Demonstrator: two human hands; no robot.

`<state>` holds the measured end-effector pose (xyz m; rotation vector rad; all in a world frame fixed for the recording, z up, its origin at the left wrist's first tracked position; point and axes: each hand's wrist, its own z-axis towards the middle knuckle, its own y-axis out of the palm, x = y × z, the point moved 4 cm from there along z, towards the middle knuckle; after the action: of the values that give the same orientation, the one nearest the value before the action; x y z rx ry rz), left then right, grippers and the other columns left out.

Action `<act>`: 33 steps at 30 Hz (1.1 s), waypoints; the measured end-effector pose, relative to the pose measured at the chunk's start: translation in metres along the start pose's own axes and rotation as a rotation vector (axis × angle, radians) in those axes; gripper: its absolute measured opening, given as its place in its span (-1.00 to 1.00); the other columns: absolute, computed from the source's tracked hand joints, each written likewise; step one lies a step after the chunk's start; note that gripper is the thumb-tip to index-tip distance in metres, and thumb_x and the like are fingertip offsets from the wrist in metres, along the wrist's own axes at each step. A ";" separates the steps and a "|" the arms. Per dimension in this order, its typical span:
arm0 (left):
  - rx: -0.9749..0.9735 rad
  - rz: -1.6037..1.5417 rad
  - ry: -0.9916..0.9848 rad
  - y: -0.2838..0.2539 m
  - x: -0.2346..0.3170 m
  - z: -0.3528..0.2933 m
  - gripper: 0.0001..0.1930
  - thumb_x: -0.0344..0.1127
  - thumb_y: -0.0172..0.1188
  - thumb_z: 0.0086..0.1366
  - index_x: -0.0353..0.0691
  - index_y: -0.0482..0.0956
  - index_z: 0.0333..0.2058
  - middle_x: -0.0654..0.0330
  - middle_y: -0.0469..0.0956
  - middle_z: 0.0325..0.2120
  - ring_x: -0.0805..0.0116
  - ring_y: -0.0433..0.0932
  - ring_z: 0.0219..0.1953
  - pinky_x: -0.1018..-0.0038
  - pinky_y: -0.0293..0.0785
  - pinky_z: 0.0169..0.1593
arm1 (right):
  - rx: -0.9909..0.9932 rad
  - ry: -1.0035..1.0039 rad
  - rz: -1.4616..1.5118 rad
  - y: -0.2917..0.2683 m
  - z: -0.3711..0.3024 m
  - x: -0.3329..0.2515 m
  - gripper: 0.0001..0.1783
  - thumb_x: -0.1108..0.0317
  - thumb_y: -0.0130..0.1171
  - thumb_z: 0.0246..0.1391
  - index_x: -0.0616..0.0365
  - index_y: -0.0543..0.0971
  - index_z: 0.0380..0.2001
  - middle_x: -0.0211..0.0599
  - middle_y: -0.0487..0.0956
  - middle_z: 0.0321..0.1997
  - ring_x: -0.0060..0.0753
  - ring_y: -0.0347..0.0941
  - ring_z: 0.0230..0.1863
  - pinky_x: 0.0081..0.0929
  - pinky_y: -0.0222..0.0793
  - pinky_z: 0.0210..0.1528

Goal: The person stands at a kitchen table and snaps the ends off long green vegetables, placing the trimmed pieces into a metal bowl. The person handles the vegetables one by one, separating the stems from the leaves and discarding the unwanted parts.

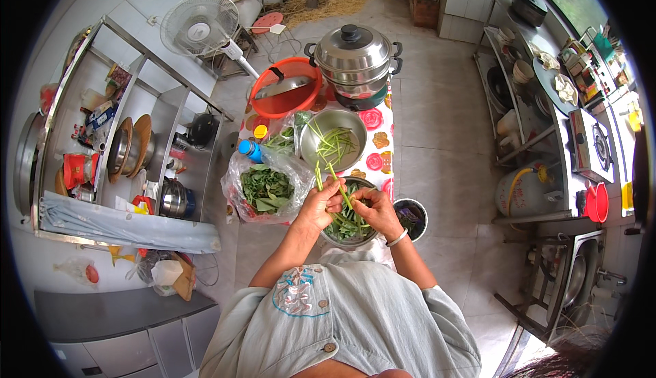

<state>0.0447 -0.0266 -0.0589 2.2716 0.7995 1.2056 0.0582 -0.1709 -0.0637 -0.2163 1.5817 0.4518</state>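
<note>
My left hand (324, 201) is closed round a few long green vegetable stems (319, 176), whose ends stick up past the fingers. Close beside it, my right hand (374, 211), with a bangle at the wrist, pinches the lower part of a stem. Both hands are over a metal bowl (350, 243) holding green leaves, partly hidden by the fingers. Just beyond stands a wider steel basin (343, 114) with several pale green stem pieces inside. To the left, a clear plastic bag (234, 188) lies open round a heap of dark green leaves (268, 188).
A steel steamer pot (352, 53) and an orange basin (311, 98) with a lid inside stand at the table's far end. Blue-capped (250, 149) and yellow-capped bottles are by the bag. A dark bucket (418, 219) stands right of my hands. Shelves line both sides.
</note>
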 end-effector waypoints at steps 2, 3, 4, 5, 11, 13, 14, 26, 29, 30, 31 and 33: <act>-0.008 0.040 0.005 0.003 0.001 -0.003 -0.83 -0.33 0.09 0.20 -0.28 0.46 -0.27 0.30 0.43 -0.51 0.72 0.13 -0.73 0.77 0.02 -0.68 | 0.027 0.066 -0.025 -0.006 -0.003 -0.002 -0.88 0.45 0.12 -0.03 0.30 0.52 -0.44 -0.54 0.46 -0.49 -0.77 0.29 -0.47 -0.77 0.22 -0.46; -0.027 0.051 0.016 0.004 0.002 -0.004 -0.79 -0.34 0.07 0.21 -0.30 0.45 -0.20 0.29 0.44 -0.50 0.72 0.13 -0.72 0.78 0.04 -0.67 | 0.061 0.019 -0.037 -0.008 -0.003 -0.004 -0.89 0.45 0.12 -0.03 0.30 0.51 -0.45 -0.55 0.45 -0.54 -0.78 0.27 -0.53 -0.77 0.18 -0.51; -0.036 0.086 0.043 0.006 0.005 -0.005 -0.79 -0.34 0.07 0.21 -0.30 0.46 -0.21 0.29 0.44 -0.50 0.72 0.13 -0.72 0.78 0.05 -0.67 | 0.091 0.052 -0.009 -0.012 -0.002 -0.003 -0.90 0.45 0.12 -0.03 0.29 0.51 -0.46 -0.56 0.45 -0.57 -0.79 0.27 -0.54 -0.77 0.17 -0.53; -0.046 0.121 0.070 0.009 0.007 -0.006 -0.80 -0.34 0.06 0.22 -0.31 0.46 -0.21 0.29 0.44 -0.50 0.72 0.14 -0.72 0.78 0.05 -0.66 | 0.122 0.085 0.020 -0.017 -0.003 -0.001 -0.91 0.46 0.12 -0.04 0.29 0.51 -0.47 -0.56 0.44 -0.59 -0.79 0.26 -0.56 -0.77 0.16 -0.54; 0.115 0.668 0.410 0.008 0.016 -0.008 -0.81 -0.40 -0.09 0.25 -0.32 0.44 -0.22 0.21 0.52 -0.48 0.70 0.15 -0.69 0.76 0.09 -0.62 | 0.214 0.105 0.128 -0.033 -0.004 0.007 -0.91 0.46 0.08 0.00 0.26 0.49 -0.50 -0.56 0.42 -0.64 -0.80 0.20 -0.66 -0.78 0.07 -0.63; 0.085 0.683 0.397 0.003 0.017 -0.009 -0.81 -0.40 -0.09 0.24 -0.31 0.45 -0.22 0.20 0.53 -0.48 0.70 0.15 -0.69 0.75 0.09 -0.61 | 0.216 0.141 0.378 -0.041 -0.006 0.007 -0.94 0.49 0.07 0.02 0.25 0.49 -0.48 -0.52 0.41 -0.62 -0.77 0.18 -0.68 -0.78 0.06 -0.63; 0.069 0.691 0.390 0.004 0.019 -0.012 -0.81 -0.40 -0.09 0.24 -0.31 0.45 -0.23 0.20 0.53 -0.48 0.70 0.16 -0.69 0.75 0.10 -0.61 | 0.217 0.158 0.502 -0.044 -0.007 0.005 -0.95 0.50 0.06 0.02 0.25 0.48 -0.47 -0.50 0.41 -0.62 -0.76 0.17 -0.69 -0.78 0.06 -0.64; -0.067 1.330 0.602 0.044 0.011 -0.038 -0.84 -0.37 0.23 0.02 -0.29 0.53 -0.41 0.16 0.46 -0.58 0.26 0.46 -0.53 0.45 0.36 -0.42 | 0.033 0.117 0.633 -0.013 -0.007 -0.018 -0.89 0.49 0.06 0.04 0.30 0.48 -0.34 -0.32 0.51 -0.45 -0.61 0.40 -0.54 -0.72 0.33 -0.57; -0.087 1.280 0.669 0.040 0.015 -0.039 -0.88 -0.46 0.24 -0.02 -0.31 0.55 -0.44 0.23 0.43 -0.60 0.50 0.40 -0.56 0.56 0.30 -0.47 | 0.011 0.118 0.551 -0.018 -0.009 -0.018 -0.87 0.45 0.08 0.05 0.31 0.50 -0.37 -0.32 0.50 -0.52 -0.60 0.41 -0.56 -0.72 0.32 -0.57; -0.088 1.276 0.686 0.041 0.016 -0.039 -0.88 -0.47 0.24 -0.02 -0.31 0.55 -0.43 0.22 0.43 -0.60 0.48 0.41 -0.55 0.56 0.31 -0.46 | -0.003 0.140 0.539 -0.021 -0.010 -0.018 -0.86 0.43 0.08 0.05 0.31 0.51 -0.38 -0.33 0.50 -0.55 -0.60 0.40 -0.57 -0.72 0.32 -0.57; -0.102 1.290 0.721 0.044 0.018 -0.040 -0.87 -0.48 0.24 -0.02 -0.31 0.55 -0.43 0.22 0.44 -0.59 0.47 0.42 -0.55 0.55 0.32 -0.45 | -0.017 0.162 0.526 -0.025 -0.011 -0.019 -0.86 0.42 0.09 0.05 0.31 0.52 -0.39 -0.34 0.49 -0.58 -0.60 0.40 -0.58 -0.71 0.31 -0.56; -0.127 1.319 0.791 0.047 0.020 -0.042 -0.87 -0.49 0.23 -0.03 -0.30 0.55 -0.42 0.21 0.45 -0.57 0.43 0.44 -0.54 0.55 0.34 -0.44 | -0.030 0.183 0.463 -0.029 -0.013 -0.025 -0.84 0.41 0.07 0.07 0.31 0.53 -0.44 -0.36 0.47 -0.66 -0.60 0.37 -0.63 -0.72 0.29 -0.60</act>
<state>0.0313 -0.0429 0.0037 2.0762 -0.7989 2.6466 0.0600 -0.2052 -0.0437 0.0937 1.8084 0.8336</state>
